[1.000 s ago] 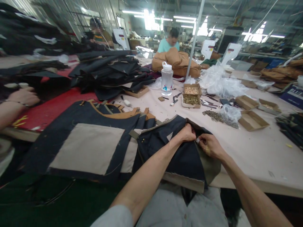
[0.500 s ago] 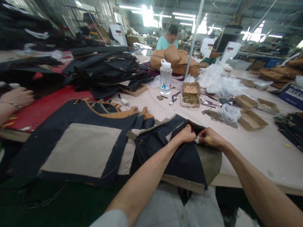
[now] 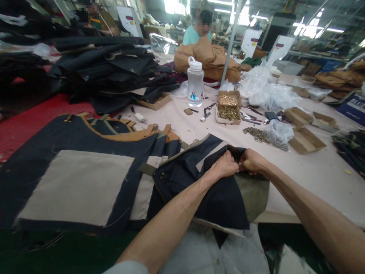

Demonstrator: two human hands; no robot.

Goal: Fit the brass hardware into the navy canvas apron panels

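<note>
A dark navy and olive fabric piece (image 3: 225,201) lies in front of me, its near edge hanging over the table's edge. My left hand (image 3: 225,165) is closed on the folded upper edge of this fabric. Close beside it, my right hand (image 3: 252,161) pinches the same edge, with a bit of something white just showing between the two hands. Fingertips of both hands are partly hidden in the fold. To the left, more navy pieces with a beige patch (image 3: 76,186) and tan trim lie overlapping.
Small boxes of metal fittings (image 3: 228,113) stand beyond the fabric, near a water bottle (image 3: 195,83). Loose metal rings (image 3: 258,136) and open cardboard boxes (image 3: 306,140) lie to the right. A dark fabric pile (image 3: 114,72) rises at back left. A person (image 3: 196,30) sits across the table.
My view has shifted, and a co-worker's hand at the left has gone out of sight. My hands have drawn closer together on the fabric edge; less of the white bit shows.
</note>
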